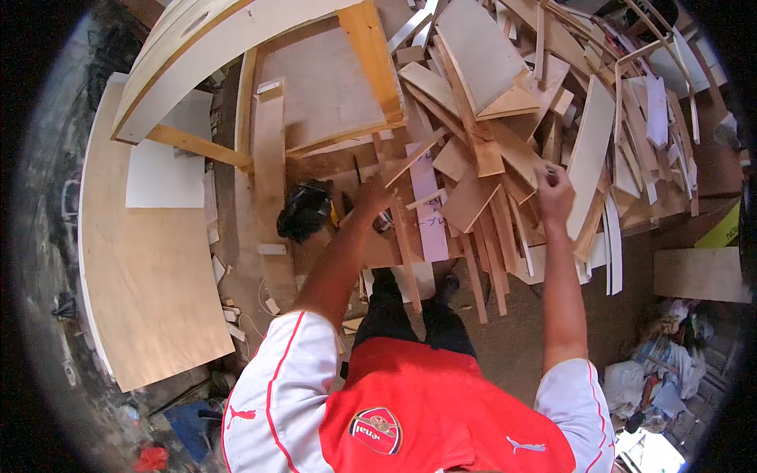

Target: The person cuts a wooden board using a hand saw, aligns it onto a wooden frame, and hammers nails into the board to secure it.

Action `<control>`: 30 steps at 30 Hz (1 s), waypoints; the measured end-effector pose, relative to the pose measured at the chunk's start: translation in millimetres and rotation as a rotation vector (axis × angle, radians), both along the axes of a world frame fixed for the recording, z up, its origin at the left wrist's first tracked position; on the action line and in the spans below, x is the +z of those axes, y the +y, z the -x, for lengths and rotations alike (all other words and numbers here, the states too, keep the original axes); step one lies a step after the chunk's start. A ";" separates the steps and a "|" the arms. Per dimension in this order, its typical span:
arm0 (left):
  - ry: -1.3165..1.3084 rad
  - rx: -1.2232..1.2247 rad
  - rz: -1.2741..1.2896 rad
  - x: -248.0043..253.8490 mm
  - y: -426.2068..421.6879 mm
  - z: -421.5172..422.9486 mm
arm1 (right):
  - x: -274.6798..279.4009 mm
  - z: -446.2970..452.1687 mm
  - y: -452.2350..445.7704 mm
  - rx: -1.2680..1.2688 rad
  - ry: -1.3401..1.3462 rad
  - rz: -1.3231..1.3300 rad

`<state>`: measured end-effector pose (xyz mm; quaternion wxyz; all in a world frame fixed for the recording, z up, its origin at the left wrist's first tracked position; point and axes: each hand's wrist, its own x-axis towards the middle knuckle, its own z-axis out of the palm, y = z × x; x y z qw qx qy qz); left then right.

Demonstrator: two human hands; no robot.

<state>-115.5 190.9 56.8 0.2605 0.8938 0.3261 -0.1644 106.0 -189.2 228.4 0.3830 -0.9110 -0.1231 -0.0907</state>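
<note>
My left hand is closed around the lower end of a narrow wooden strip, which slants up to the right. Below that hand are a black plastic bag and a pale lilac board with writing. My right hand has its fingers curled in a pinch by the end of a wooden board in the offcut pile. What those fingers hold, if anything, is hidden. Several thin wooden strips jut from the pile toward my feet.
A large heap of wood offcuts spreads across the right. A wooden frame with a curved white panel stands at upper left, beside a big plywood sheet. Plastic bags and scraps lie at lower right.
</note>
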 end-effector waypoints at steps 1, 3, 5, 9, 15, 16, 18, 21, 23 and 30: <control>0.019 -0.012 0.017 -7.4 3.9 -4.7 | -4.8 1.1 19.4 0.056 -0.021 0.056; 0.072 -0.033 0.006 -13.8 3.7 -10.1 | -4.1 14.8 53.6 0.035 0.197 0.071; 0.136 -0.048 -0.055 -5.9 -5.3 -12.6 | -6.0 17.0 75.6 0.019 0.318 0.101; 0.080 -0.024 0.037 11.3 -4.7 -15.4 | -17.8 18.9 95.0 -0.018 0.384 0.179; -0.150 0.040 0.120 -14.4 -4.3 -13.5 | -51.7 5.6 85.4 -0.031 0.415 0.112; -0.214 0.102 0.140 -17.0 -7.1 -10.4 | -50.7 4.3 84.6 -0.035 0.467 0.127; -0.288 0.147 0.145 -27.5 -1.6 -11.3 | -47.6 6.5 86.0 -0.050 0.363 0.096; -0.316 0.113 0.133 -32.1 18.1 -11.8 | -47.0 -2.9 75.9 -0.138 0.390 0.069; -0.332 0.119 0.169 9.2 16.1 -9.4 | -44.0 -7.1 67.9 -0.179 0.414 0.078; -0.423 0.026 -0.025 62.1 -15.2 -25.7 | -10.9 -33.4 42.6 -0.230 0.238 0.067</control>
